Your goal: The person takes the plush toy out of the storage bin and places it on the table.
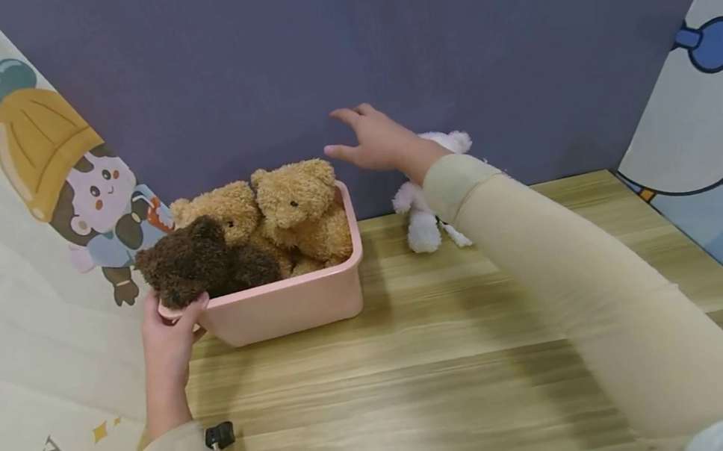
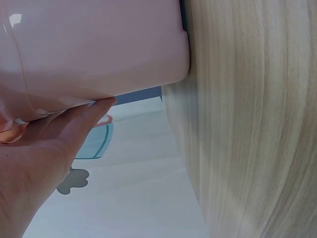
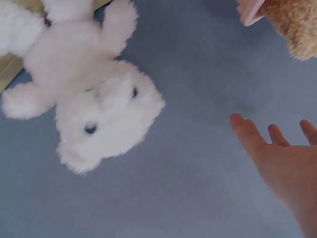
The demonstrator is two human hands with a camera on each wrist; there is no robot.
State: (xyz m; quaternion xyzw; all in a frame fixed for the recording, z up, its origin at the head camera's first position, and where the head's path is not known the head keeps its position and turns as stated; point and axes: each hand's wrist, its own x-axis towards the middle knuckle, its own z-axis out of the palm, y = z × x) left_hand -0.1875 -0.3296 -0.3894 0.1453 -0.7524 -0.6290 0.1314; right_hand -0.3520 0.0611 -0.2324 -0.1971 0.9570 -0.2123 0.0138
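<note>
mostly, the loading looks done: a dark brown bear [image 1: 184,258] and two tan bears [image 1: 295,194] are seated in the pink box [image 1: 286,307]. only the white bear [image 3: 84,74] seems to be left; it is set on the worktop [image 1: 383,403], outside the box at its three o'clock. the box's edge at eight o'clock is clamped in the left hand's [image 1: 171,343] grip. at two o'clock, the right hand [image 1: 381,136] is raised, fingers apart, with nothing grasped.
</note>
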